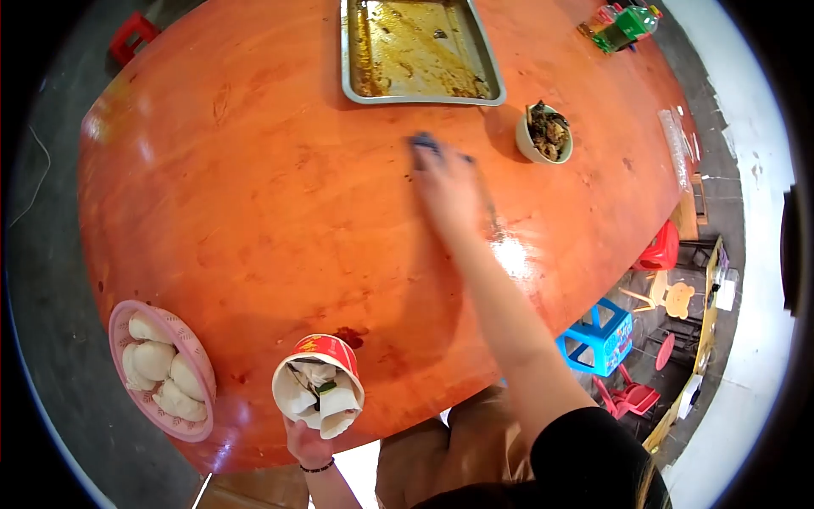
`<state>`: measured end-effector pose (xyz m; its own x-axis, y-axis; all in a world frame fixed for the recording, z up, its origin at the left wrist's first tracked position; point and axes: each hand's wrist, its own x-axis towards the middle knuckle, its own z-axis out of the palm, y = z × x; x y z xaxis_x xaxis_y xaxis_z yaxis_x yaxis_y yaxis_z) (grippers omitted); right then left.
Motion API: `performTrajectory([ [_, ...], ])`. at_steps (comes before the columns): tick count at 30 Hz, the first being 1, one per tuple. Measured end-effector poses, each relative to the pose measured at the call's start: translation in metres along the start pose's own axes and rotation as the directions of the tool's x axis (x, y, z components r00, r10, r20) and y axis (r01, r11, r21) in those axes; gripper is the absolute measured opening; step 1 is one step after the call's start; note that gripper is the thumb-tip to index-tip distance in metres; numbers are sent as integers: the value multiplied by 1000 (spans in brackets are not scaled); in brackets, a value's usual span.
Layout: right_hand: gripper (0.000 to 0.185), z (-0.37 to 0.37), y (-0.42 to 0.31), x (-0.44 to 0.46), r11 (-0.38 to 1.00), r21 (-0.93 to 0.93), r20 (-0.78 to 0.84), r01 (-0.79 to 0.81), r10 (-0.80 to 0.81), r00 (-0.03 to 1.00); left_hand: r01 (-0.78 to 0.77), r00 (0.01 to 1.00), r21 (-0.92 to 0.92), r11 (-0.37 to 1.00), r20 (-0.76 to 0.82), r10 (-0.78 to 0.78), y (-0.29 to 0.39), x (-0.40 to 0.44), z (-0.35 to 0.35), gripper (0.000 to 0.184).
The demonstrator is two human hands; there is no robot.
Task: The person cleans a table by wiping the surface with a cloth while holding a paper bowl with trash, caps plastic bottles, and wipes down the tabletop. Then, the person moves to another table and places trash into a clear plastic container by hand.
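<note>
Blurred right grip (448,185), blurred cloth (425,142), cropped tray (424,99)

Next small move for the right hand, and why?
Probably draw the dark bunched cloth toward the dark, irregular mark: the right hand has that cloth over the glossy orange tabletop, and the mark lies uncovered beside the red-and-white paper bucket in the left hand.

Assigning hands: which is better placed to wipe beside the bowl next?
Right, probably: the right hand has a blurred dark cloth near the bowl; the left hand holds the cup, farther away.
</note>
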<state>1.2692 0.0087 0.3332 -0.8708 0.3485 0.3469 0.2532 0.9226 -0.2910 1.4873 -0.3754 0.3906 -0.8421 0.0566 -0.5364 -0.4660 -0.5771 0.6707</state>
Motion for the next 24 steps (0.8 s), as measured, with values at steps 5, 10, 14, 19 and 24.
performTrajectory([
  [5,39,-36,165,-64,943,-227,-165,-245,211,964,53,998,-75,996,-11,-54,-11,1,21,75],
  [10,36,-15,53,-49,961,-229,-13,-158,159,987,45,998,1,999,43,-45,-21,2,43,74],
  [14,43,0,-65,-80,945,274,139,178,-222,965,22,999,139,990,46,-29,-22,4,55,75],
  [19,44,-8,-49,-123,797,430,82,424,-502,861,-2,993,199,980,115,-21,-31,8,101,73],
  [24,38,-93,118,-83,939,326,2,113,-120,993,24,996,174,984,80,-39,-83,-3,149,75],
])
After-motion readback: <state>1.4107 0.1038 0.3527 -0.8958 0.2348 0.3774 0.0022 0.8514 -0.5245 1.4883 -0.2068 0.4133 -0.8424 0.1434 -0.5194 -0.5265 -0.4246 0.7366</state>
